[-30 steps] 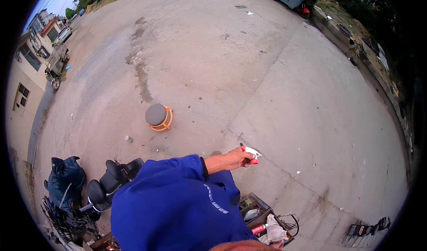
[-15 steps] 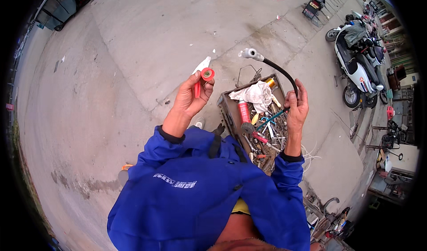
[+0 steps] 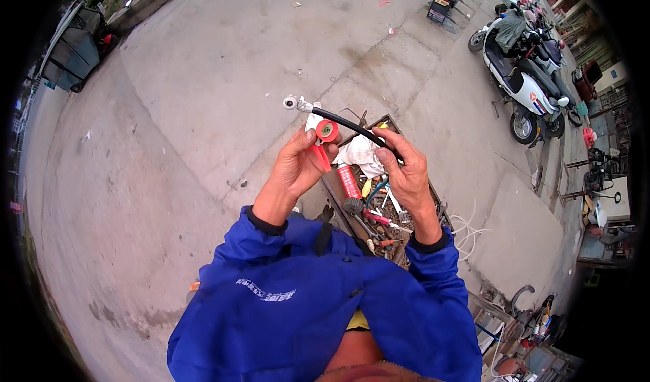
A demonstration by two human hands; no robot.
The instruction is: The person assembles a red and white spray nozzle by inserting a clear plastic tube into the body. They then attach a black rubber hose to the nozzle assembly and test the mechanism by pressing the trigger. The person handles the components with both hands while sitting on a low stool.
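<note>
My left hand (image 3: pixel 299 164), loosely curled, holds a red-and-white trigger sprayer head (image 3: pixel 326 131), probably light plastic, while my right hand (image 3: pixel 410 173) pinches a black hose (image 3: pixel 350 124), likely springy, best gripped mid-length, by the toolbox (image 3: pixel 336 198)'s far end.

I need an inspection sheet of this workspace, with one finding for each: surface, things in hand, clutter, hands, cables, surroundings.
Surface: concrete ground, seamed and stained
Things in hand: black hose with metal end; red-and-white sprayer head; contact between them unclear
Clutter: tool box with rag, red can, red-handled tool
Hands: left hand holds sprayer head; right hand holds hose
Cables: thin white cord looped on ground, right of tool box
Surroundings: white scooter at right; covered vehicle upper left
</note>
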